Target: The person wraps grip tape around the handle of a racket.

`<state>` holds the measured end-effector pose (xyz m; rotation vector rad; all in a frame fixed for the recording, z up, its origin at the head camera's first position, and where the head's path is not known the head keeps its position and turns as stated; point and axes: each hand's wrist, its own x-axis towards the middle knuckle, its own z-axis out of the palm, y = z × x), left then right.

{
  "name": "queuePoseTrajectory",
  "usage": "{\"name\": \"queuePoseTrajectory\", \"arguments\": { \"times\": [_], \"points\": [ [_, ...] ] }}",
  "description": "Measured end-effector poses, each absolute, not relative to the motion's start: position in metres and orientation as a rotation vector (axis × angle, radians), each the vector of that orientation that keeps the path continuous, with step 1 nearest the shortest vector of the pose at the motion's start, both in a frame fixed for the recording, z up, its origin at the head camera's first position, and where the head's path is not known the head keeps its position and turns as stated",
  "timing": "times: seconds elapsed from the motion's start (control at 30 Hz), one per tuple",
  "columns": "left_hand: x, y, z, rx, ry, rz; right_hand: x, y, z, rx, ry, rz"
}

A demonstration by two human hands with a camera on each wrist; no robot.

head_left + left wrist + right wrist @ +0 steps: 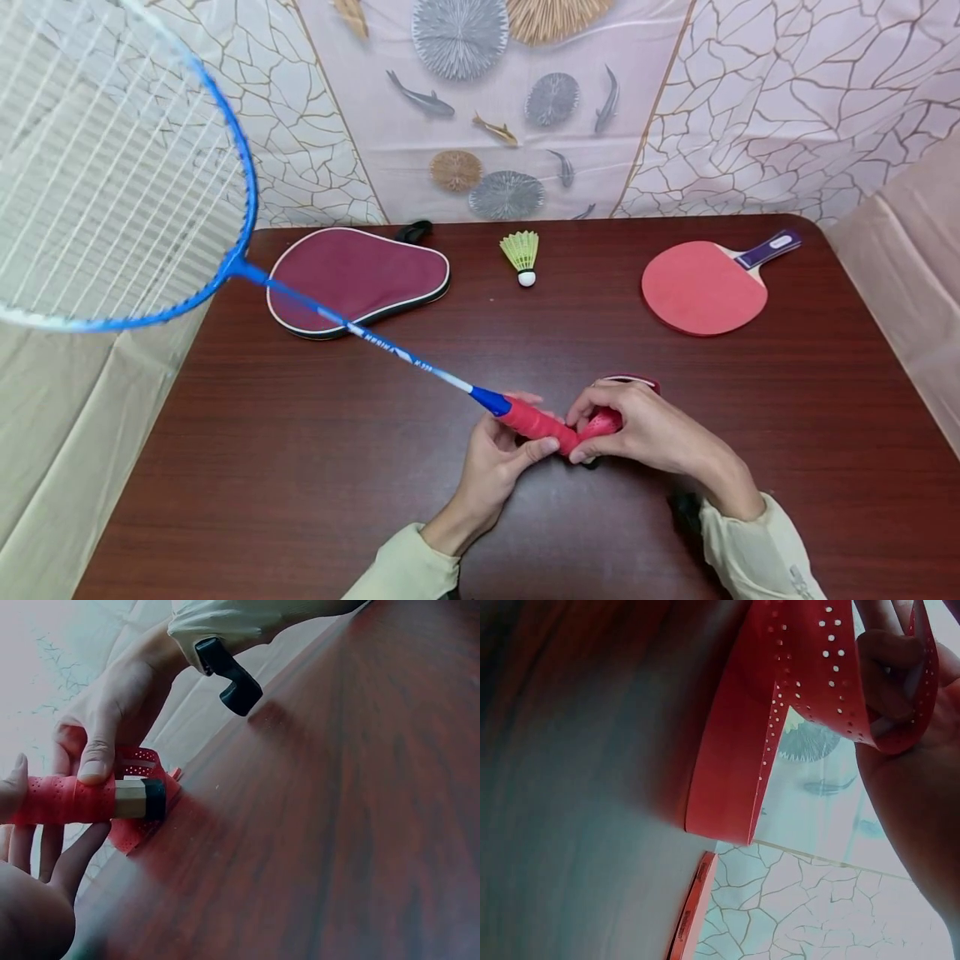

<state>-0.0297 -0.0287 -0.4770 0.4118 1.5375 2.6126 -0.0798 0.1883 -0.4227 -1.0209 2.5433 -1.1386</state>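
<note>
A blue-and-white badminton racket [397, 350] slants up to the left, its strung head partly out of frame. My left hand [487, 471] holds its handle between thumb and fingers. Red perforated grip tape [536, 422] covers the upper handle; in the left wrist view a bare pale section [131, 799] and the black butt end [155, 799] show. My right hand [648, 425] pinches the tape near the wrapped edge. Loose tape [731, 765] hangs in loops beside the right hand [907, 765] in the right wrist view.
Along the back of the brown table [315, 467] lie a maroon paddle case [352, 271], a yellow shuttlecock [521, 254] and a red table tennis paddle [701, 287]. Patterned cloth [495, 108] hangs behind the table.
</note>
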Motion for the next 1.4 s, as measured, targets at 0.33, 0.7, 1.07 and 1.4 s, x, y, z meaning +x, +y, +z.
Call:
{"name": "queuePoseTrajectory", "arguments": {
  "times": [0.33, 0.7, 1.07, 1.4],
  "points": [
    [-0.031, -0.027, -0.478, 0.331, 1.596, 2.645, -0.079, 0.182, -0.425, -0.975, 2.542, -1.131],
    [-0.025, -0.021, -0.473, 0.416, 1.853, 2.487, -0.079, 0.174, -0.425, -0.967, 2.555, -1.121],
    [-0.026, -0.017, -0.481, 0.535, 1.843, 2.566, -0.078, 0.169, -0.429, -1.070, 2.549, -1.141],
    [-0.026, -0.018, -0.481, 0.472, 1.845, 2.515, -0.077, 0.171, -0.428, -1.020, 2.512, -1.168]
  ]
}}
